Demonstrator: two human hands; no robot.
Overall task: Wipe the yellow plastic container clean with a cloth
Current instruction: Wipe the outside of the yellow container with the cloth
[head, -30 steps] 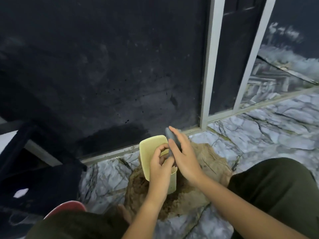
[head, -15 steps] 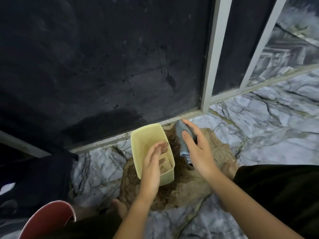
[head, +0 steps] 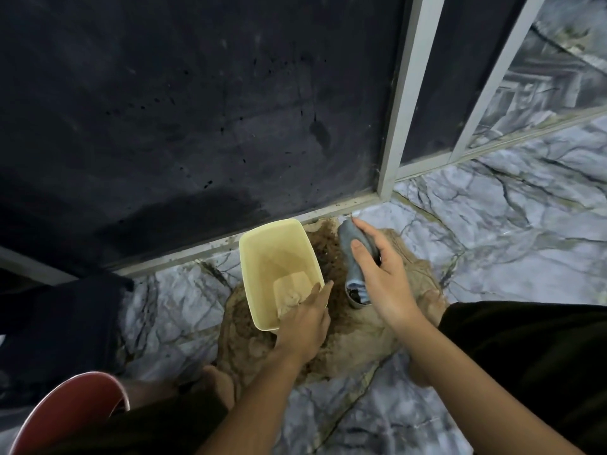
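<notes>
The yellow plastic container (head: 262, 254) sits open side up on a brown cloth (head: 377, 333) spread on the floor. A beige lump (head: 289, 289) lies inside, at its near end. My left hand (head: 303, 323) holds the container's near right corner, some fingers inside and the index finger along the outer wall. My right hand (head: 382, 277) is to the right of the container and apart from it. It grips a rolled grey-blue cloth (head: 353, 254), with the thumb pressed on the roll. The cloth's lower end hangs over a small dark cup (head: 358, 298).
The marble-patterned floor (head: 492, 224) runs right and forward. A dark glass panel in a pale frame (head: 397, 93) stands just behind the container. A red round object (head: 65, 412) is at the bottom left. My dark-clothed knees fill the lower corners.
The container went from being held up under both hands to lying lower on the brown cloth. My right hand drew the grey-blue cloth away to the right. The view tilted down.
</notes>
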